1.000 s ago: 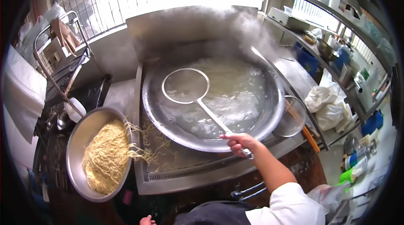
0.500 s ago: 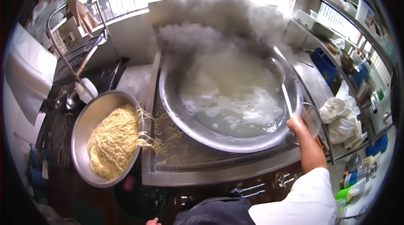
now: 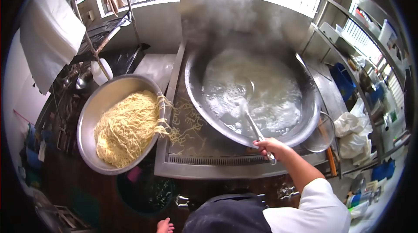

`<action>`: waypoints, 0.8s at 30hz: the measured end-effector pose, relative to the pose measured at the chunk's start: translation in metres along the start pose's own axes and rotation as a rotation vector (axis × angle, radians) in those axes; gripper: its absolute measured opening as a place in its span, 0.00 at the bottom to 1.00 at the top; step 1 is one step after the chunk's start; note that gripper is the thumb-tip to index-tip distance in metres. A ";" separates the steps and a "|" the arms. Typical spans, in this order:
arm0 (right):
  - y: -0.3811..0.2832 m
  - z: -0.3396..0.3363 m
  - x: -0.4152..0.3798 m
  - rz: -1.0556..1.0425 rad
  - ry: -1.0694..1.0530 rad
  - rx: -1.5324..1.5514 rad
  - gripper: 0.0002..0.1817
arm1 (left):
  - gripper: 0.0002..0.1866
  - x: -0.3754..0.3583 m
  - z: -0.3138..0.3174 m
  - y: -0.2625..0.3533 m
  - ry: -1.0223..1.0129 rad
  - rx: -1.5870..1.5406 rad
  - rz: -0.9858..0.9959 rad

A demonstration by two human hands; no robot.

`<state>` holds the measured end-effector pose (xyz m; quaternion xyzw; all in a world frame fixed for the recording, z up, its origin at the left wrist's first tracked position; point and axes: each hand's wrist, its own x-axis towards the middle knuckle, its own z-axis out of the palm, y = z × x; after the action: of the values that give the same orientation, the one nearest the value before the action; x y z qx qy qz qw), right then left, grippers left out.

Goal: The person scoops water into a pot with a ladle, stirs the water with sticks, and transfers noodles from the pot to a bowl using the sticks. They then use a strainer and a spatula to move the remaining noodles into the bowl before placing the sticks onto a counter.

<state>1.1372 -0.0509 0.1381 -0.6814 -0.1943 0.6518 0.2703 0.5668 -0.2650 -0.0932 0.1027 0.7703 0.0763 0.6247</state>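
Note:
My right hand (image 3: 272,146) is closed around the end of a long metal ladle (image 3: 254,124). The ladle's head dips into the cloudy, foaming water (image 3: 270,85) of a huge steaming wok (image 3: 217,124); only a curved bit of its rim shows. Low in the view, beside the dark apron, my left hand (image 3: 165,225) hangs with its fingers apart and holds nothing. A big metal basin (image 3: 89,150) at the left contains a heap of yellow noodles (image 3: 126,128). Some noodle strands trail over its edge onto the stove top (image 3: 187,146).
A round strainer (image 3: 320,135) leans at the wok's right side. White plastic bags (image 3: 355,126) hang by the right shelves, near a blue container (image 3: 342,78). A metal rack (image 3: 89,37) stands at the left, with a white jug (image 3: 101,71) below. A dark green tub (image 3: 146,189) is on the floor.
My right hand has moved left and toward me, sweeping the ladle from the wok's right side to its near middle. Steam has thinned. The view has shifted, and more of my left hand shows.

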 end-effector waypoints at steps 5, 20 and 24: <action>-0.001 0.043 -0.028 0.035 -0.435 0.483 0.11 | 0.31 0.012 -0.020 0.019 -0.038 0.055 -0.029; 0.051 0.203 -0.114 -0.518 -0.152 -0.222 0.18 | 0.21 0.045 -0.059 -0.005 0.066 -0.074 0.135; 0.130 0.221 -0.062 -0.627 0.005 -0.458 0.12 | 0.23 0.050 -0.076 -0.053 0.065 -0.039 0.026</action>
<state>0.9019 -0.1650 0.1047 -0.6333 -0.5331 0.4754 0.2978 0.4792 -0.3028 -0.1374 0.0980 0.7873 0.1030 0.6000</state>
